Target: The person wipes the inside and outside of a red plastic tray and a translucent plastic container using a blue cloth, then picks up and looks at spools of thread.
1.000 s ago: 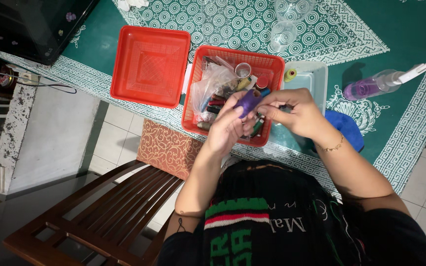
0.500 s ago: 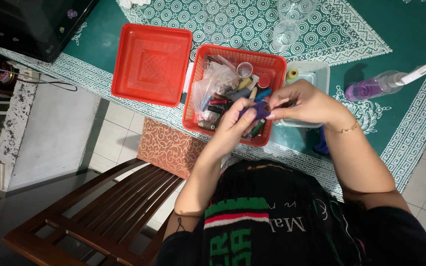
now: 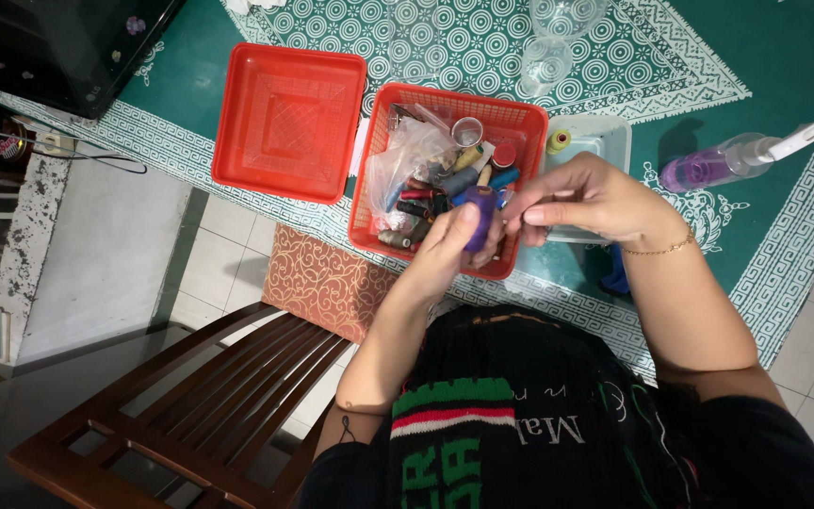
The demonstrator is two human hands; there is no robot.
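Two hands meet at centre frame over the near edge of a red basket. Left to right:

Far left: dark screen [image 3: 68, 47] at upper left; wooden chair [image 3: 190, 405] at lower left with patterned seat cushion [image 3: 317, 283].

Left of centre: empty red lid [image 3: 289, 123], lying on the green patterned cloth [image 3: 482, 47], just beside the basket.

Centre: basket [image 3: 520, 118] holds thread spools of several colours, a clear plastic bag [image 3: 402, 160] and a small round tin.

Left hand [image 3: 440, 250] is closed on an upright purple spool [image 3: 480, 215], thumb on its left side, fingers behind. Spool sits above the basket's lower right corner.

Right hand [image 3: 591, 198] is just right of the spool, thumb and forefinger pinched together near its top. Cannot tell whether they hold thread.

Right of centre: pale blue tray [image 3: 605, 137] with a yellow spool [image 3: 558, 141], partly hidden by the right hand. Glass [image 3: 544, 61] above.

Far right: purple spray bottle [image 3: 718, 160] lying on its side.
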